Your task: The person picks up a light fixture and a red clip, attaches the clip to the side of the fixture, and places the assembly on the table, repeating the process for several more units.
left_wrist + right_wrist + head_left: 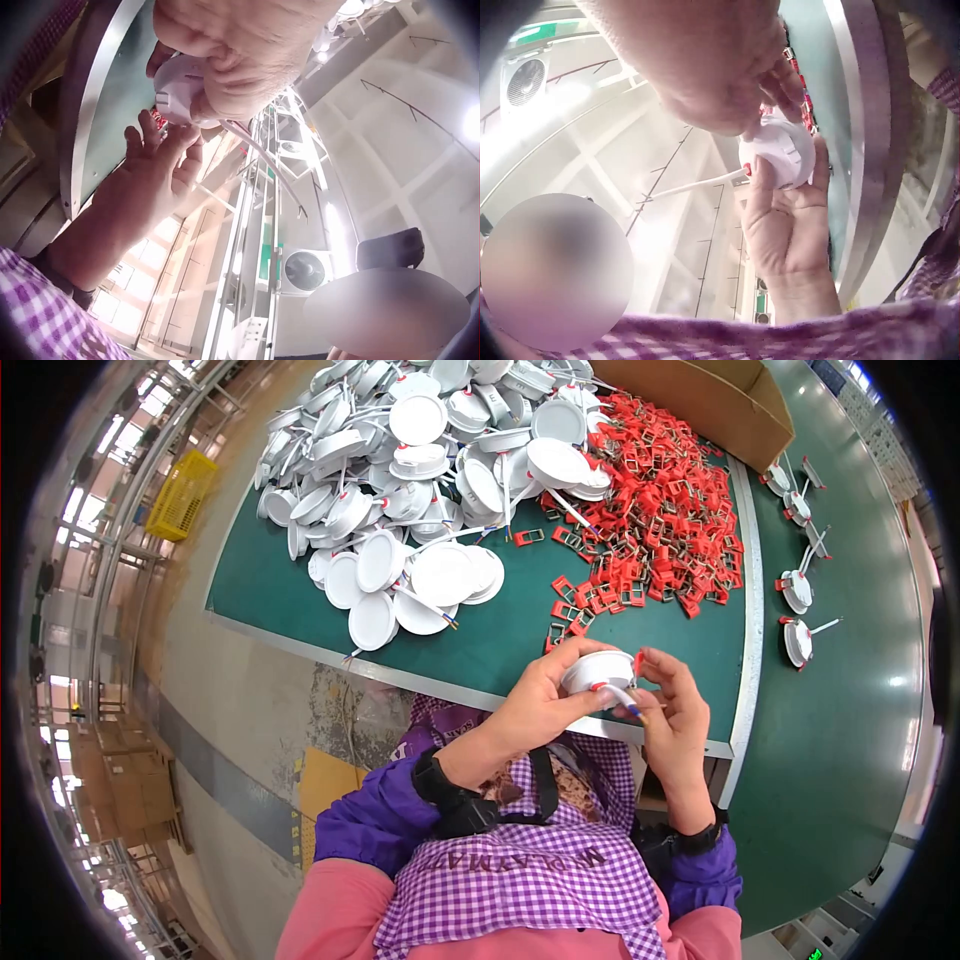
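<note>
My left hand holds a round white downlight above the table's front edge, thumb on the near side and fingers behind. From a red grommet on its side, a white cable with bared coloured wire ends runs toward my right hand. That hand's fingertips pinch a small red spring clip at the downlight's right side. In the right wrist view the white housing shows slots in its side, and my left thumb presses near the grommet. The left wrist view has the right fingertips right at the housing.
A large heap of white downlights covers the back left of the green table. Beside it lies a pile of red spring clips, with a cardboard box behind. Several downlights with clips stand in a row on the right-hand surface.
</note>
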Available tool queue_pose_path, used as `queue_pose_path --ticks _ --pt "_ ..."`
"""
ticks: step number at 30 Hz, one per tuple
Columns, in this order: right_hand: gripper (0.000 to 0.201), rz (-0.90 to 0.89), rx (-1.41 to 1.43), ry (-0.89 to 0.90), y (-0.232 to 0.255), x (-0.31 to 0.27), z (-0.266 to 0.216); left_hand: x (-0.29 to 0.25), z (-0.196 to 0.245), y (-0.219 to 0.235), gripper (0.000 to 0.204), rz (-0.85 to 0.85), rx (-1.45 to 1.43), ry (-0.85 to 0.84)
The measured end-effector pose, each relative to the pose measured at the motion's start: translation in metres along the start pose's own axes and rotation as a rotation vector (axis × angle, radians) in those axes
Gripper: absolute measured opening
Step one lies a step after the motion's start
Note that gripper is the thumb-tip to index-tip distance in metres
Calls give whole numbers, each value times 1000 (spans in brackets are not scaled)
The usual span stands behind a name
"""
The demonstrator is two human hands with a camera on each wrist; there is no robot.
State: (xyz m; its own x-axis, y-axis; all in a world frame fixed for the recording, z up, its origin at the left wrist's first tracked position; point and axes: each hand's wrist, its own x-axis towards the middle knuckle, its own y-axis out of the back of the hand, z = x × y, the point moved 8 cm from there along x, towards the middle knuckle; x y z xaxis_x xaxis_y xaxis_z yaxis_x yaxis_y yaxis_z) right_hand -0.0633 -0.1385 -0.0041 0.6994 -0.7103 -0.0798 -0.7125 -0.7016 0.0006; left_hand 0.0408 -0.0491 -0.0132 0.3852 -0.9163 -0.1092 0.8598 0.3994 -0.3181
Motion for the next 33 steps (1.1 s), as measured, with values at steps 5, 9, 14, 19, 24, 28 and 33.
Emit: queue_pose_path --ticks 5,9,14,19,24,28,33 --pt "41 -108 -42 -16 -4 -4 -2 -10 -6 4 39 2 -57 103" --pt "41 -143 -136 10 -9 -3 -3 -18 -7 9 38 -8 -43 133" --pt "38 -273 -68 -89 -19 3 3 -25 -1 17 38 22 19 154" --pt "25 -217 -486 253 -27 39 -11 -29 15 40 39 64 110 132" --pt "18 -222 -883 474 -49 59 -9 -33 16 54 35 177 84 98" --pt "16 -213 -1042 579 -54 54 -12 -34 12 61 32 238 -85 126" --pt "8 -65 -545 238 -11 54 -6 -27 10 45 36 157 -552 167"
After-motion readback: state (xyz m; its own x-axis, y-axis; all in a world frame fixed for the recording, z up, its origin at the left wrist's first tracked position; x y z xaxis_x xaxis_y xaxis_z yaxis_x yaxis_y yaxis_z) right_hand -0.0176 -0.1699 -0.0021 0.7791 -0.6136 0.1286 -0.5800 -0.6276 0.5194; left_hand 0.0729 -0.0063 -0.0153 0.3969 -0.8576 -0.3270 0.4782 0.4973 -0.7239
